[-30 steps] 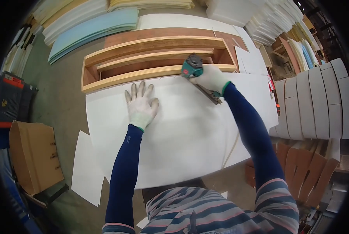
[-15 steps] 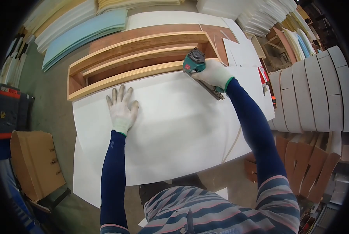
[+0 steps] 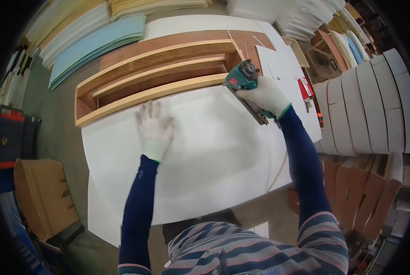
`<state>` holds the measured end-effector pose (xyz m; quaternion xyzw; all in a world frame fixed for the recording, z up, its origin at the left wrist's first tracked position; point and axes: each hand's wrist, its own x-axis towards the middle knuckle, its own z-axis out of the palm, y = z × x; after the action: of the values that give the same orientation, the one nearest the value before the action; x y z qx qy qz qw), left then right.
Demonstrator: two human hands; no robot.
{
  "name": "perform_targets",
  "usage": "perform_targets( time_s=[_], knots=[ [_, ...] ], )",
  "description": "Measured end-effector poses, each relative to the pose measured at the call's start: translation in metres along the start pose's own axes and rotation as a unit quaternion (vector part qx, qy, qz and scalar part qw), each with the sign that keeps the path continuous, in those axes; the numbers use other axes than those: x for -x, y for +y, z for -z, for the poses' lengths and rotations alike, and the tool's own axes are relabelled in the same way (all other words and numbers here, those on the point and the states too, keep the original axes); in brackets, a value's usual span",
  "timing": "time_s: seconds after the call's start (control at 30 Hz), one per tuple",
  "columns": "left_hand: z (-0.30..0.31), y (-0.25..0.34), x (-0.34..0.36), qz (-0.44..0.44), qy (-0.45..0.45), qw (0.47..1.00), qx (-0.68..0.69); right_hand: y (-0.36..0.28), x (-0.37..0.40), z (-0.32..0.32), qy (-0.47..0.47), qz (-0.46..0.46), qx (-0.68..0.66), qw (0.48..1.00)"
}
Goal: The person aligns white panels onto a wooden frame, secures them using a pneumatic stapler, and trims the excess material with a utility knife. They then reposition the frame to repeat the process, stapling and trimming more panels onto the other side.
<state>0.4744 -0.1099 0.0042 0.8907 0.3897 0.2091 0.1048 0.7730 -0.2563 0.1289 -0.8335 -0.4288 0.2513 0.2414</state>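
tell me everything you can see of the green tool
The green tool looks like a pneumatic stapler: a teal body with a round dark cap on top and a red label on its side, plus a long dark metal magazine running back under the palm. The gloved right hand grips it, tilted, with its nose at the far edge of the white sheet, where that edge meets the wooden frame.

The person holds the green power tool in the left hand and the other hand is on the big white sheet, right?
No. The head view shows the green power tool in the white-gloved right hand; the white-gloved left hand is on the big white sheet.
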Motion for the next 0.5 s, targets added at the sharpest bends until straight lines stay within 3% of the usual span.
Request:
perform_targets(
  time_s=[0.07,0.17,0.2,0.27,0.3,0.33,0.37,0.5],
  knots=[
    [-0.006,0.045,0.006,-0.057,0.013,0.977,0.205,-0.011,0.035,0.015,0.034,-0.034,-0.048,0.998],
    [-0.006,0.135,0.026,0.034,-0.163,0.854,0.493,-0.025,0.084,0.035,-0.002,-0.114,-0.189,0.975],
    [-0.005,0.16,0.028,0.051,-0.209,0.802,0.556,-0.02,0.096,0.031,0.009,-0.089,-0.253,0.963],
    [-0.007,0.201,0.033,-0.019,-0.164,0.781,0.602,-0.03,0.121,0.036,0.032,-0.042,-0.333,0.942],
    [0.005,0.22,0.035,0.04,-0.187,0.757,0.625,-0.017,0.126,0.024,0.086,0.018,-0.325,0.942],
    [0.004,0.233,0.04,0.041,-0.138,0.76,0.634,-0.014,0.133,0.019,0.111,0.024,-0.333,0.936],
    [0.008,0.235,0.046,0.034,-0.155,0.762,0.627,-0.014,0.147,0.023,0.085,-0.017,-0.36,0.929],
    [0.013,0.244,0.068,-0.053,-0.156,0.764,0.624,-0.003,0.195,0.017,0.134,-0.018,-0.429,0.893]
  ],
)
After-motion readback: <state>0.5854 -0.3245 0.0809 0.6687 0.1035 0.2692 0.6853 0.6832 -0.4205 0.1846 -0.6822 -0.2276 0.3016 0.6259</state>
